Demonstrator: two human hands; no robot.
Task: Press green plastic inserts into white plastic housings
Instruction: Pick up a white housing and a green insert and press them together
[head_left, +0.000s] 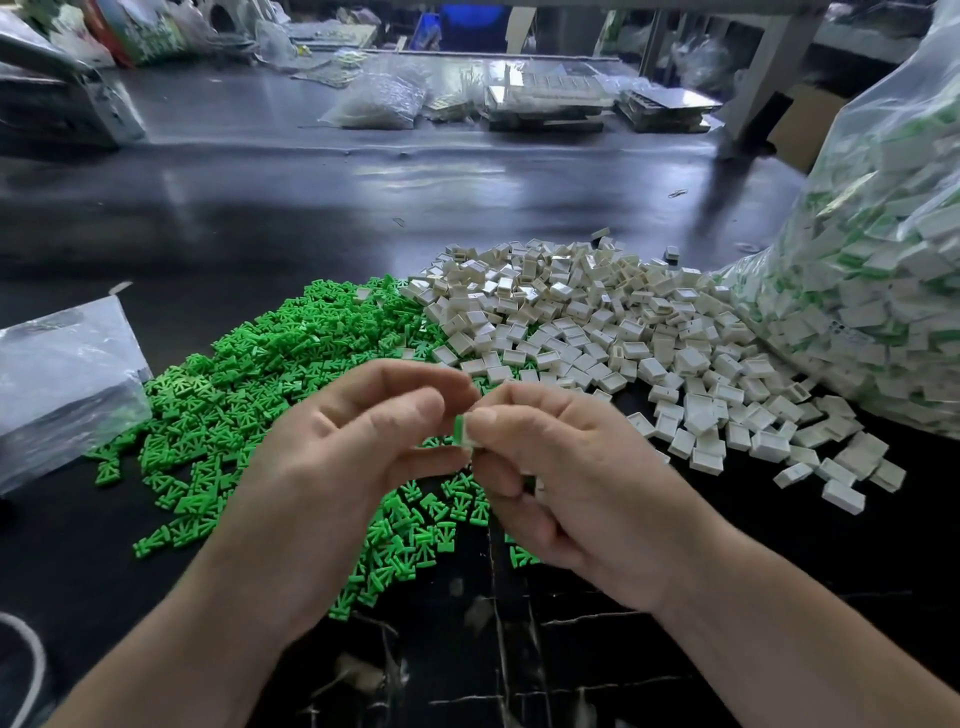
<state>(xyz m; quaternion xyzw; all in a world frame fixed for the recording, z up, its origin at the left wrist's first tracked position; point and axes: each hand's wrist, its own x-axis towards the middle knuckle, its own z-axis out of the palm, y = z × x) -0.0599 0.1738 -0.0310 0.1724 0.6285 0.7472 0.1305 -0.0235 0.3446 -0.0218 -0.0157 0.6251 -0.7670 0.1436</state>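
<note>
- Right hand (561, 467) pinches a white housing (470, 435), mostly hidden by fingertips, over the near edge of the green pile (249, 374); a green insert (458, 430) shows at its end.
- Left hand (353, 447) curls against the insert; whether it grips is hidden.

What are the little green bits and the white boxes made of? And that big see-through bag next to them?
Green bits: hard plastic, it seems, evenly bright green, matt, with crisp moulded ribs. White boxes: also hard plastic, smoother; some flat faces shine in the light. Bag: thin soft plastic film, probably; it is see-through, wrinkled and glints.
</note>
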